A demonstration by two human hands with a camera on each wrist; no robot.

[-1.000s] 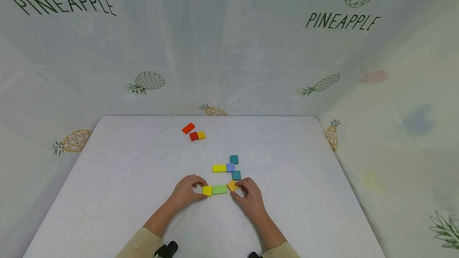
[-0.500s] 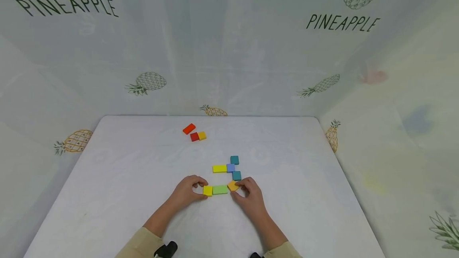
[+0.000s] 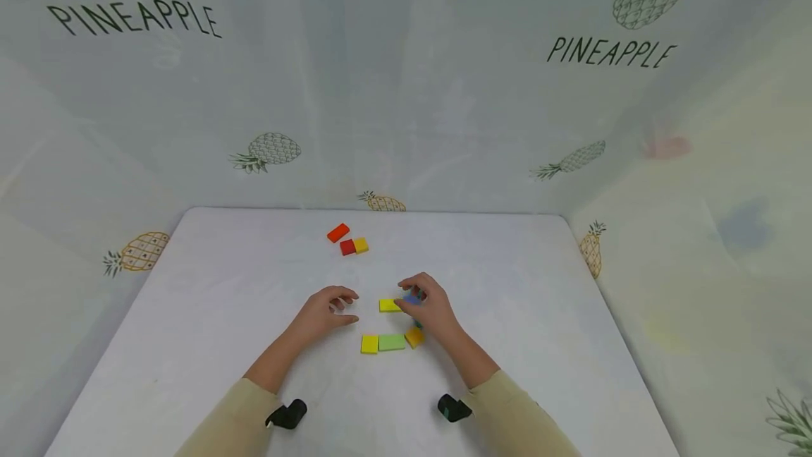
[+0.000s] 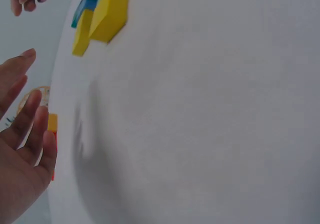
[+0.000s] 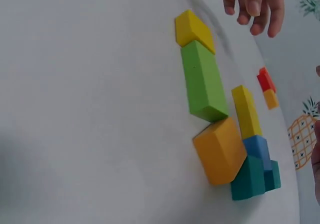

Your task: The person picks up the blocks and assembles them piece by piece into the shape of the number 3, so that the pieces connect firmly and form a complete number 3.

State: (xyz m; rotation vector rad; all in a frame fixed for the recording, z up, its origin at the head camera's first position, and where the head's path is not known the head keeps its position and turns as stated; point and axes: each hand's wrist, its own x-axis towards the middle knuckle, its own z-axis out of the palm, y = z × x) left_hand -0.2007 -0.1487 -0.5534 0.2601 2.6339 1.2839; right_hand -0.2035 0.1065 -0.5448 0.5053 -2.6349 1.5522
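Observation:
Both hands are raised off the table with nothing held. The left hand, fingers loosely bent and parted from the thumb, hovers left of the blocks. The right hand is over the blue block and two teal blocks, partly hiding them in the head view. A front row runs from a yellow cube through a long green block to a turned orange block. Behind it lies a long yellow block, end against the blue one. In the right wrist view the orange block touches the nearer teal one.
Farther back on the white table are an orange-red block, a red block and a yellow-orange block, the last two touching. A pineapple-print sheet rises behind the table.
Both hands have let go of the front row, the left off the yellow cube, the right off the orange block. They have lifted and moved away from me. The view has tilted slightly.

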